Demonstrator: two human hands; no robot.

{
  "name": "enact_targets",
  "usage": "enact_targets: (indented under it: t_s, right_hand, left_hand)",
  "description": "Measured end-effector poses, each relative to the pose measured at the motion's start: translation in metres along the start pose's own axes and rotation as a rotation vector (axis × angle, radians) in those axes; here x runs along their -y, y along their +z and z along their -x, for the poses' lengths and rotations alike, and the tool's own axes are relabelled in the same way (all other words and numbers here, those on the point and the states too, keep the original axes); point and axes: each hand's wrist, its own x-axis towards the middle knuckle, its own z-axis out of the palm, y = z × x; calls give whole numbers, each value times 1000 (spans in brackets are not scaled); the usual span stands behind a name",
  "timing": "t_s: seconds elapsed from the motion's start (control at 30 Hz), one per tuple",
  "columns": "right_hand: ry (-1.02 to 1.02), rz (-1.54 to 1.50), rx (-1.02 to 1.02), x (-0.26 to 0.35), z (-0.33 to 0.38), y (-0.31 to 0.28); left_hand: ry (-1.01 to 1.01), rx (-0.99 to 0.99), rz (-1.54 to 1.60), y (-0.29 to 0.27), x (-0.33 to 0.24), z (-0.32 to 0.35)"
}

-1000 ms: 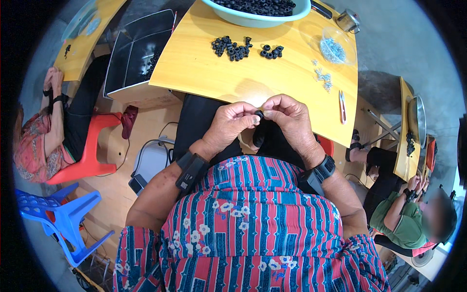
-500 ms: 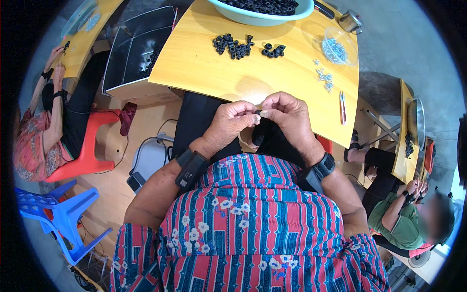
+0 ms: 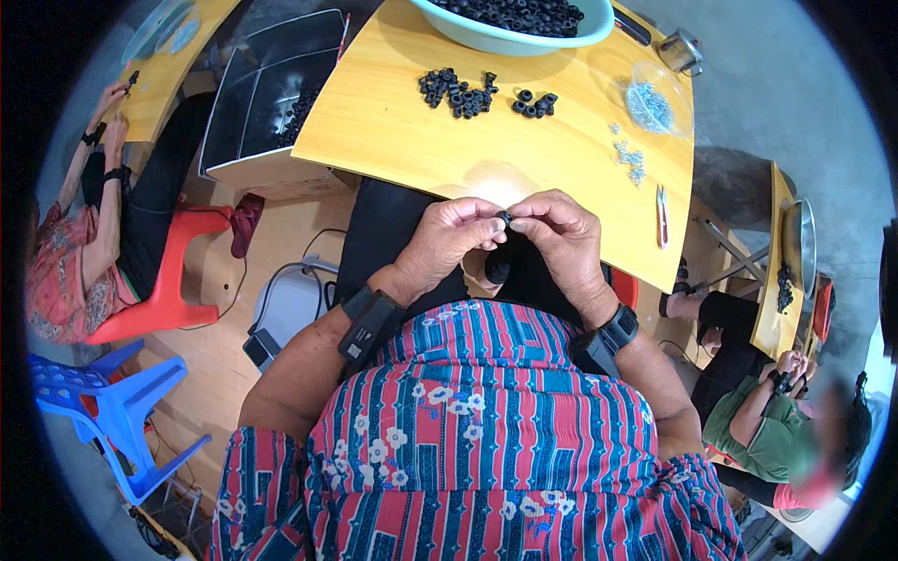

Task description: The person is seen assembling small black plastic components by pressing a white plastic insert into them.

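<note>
At the near edge of the yellow table, my left hand (image 3: 447,240) and my right hand (image 3: 564,239) meet, thumbs and forefingers pinched together. Between their fingertips is a small black round part (image 3: 506,217), mostly covered by the fingers. Beyond them on the table lie a larger cluster of small black cylindrical parts (image 3: 458,94) and a smaller cluster of black parts (image 3: 534,105). To the right, a clear plastic tub (image 3: 687,114) holds small silvery pieces, and loose silvery pieces (image 3: 630,161) are scattered beside it. Red-handled thread snips (image 3: 662,220) rest near the table's right edge.
A pale green basin (image 3: 524,43) of black parts stands at the far edge, near a metal cup (image 3: 681,52). Left of the table is an open box (image 3: 253,93) with black parts inside. Other people sit at tables on both sides. A blue stool (image 3: 126,411) stands lower left.
My hands have dropped slightly, and the black part shows more between the fingertips. The view has shifted a little, so the table appears moved slightly right.
</note>
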Motion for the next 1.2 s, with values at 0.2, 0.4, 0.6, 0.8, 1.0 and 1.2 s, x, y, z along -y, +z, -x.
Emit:
enact_targets:
  t_s: [0.2, 0.4, 0.6, 0.8, 1.0, 1.2]
  right_hand:
    - [-220, 253, -10, 4, 3, 1]
    - [-273, 188, 64, 5, -2, -1]
    - [-55, 17, 227, 15, -27, -14]
    - [-181, 339, 36, 15, -82, 4]
    - [-364, 714, -44, -6, -118, 12]
    - [-330, 811, -40, -9, -125, 18]
  left_hand:
    - [-9, -10, 40, 0, 6, 2]
    - [-25, 9, 76, -1, 5, 4]
    - [5, 13, 60, 2, -3, 2]
    - [-31, -32, 22, 0, -5, 2]
    - [-38, -12, 42, 0, -4, -1]
    - [-42, -3, 60, 0, -5, 0]
